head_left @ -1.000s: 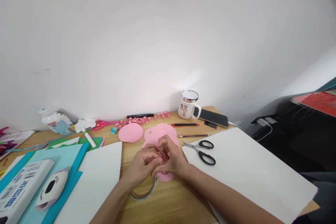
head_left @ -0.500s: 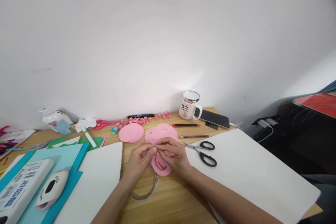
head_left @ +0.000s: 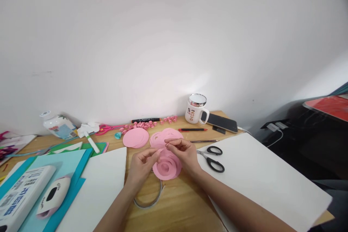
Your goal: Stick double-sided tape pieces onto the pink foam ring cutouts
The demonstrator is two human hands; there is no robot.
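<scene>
A pink paper spiral (head_left: 166,166) hangs between my two hands just above the wooden desk (head_left: 176,206). My right hand (head_left: 182,154) pinches the spiral's outer end at the top, fingers closed. My left hand (head_left: 143,166) grips the strip a little lower on the left side, fingers also pinched. Behind the hands lie a stack of pink paper circles (head_left: 135,137) and more cut pink spirals (head_left: 166,137). A row of small rolled pink paper roses (head_left: 144,124) runs along the back of the desk.
Black-handled scissors (head_left: 213,158) lie right of my hands beside a large white sheet (head_left: 266,177). Another white sheet (head_left: 100,185), blue paper (head_left: 67,159), a paper punch (head_left: 50,196), a mug (head_left: 195,108), a phone (head_left: 219,121), pens and pink scissors (head_left: 107,128) surround the area.
My hands have lifted and moved apart, and the pink spiral has uncoiled and now hangs open between them. The right hand has risen toward the back.
</scene>
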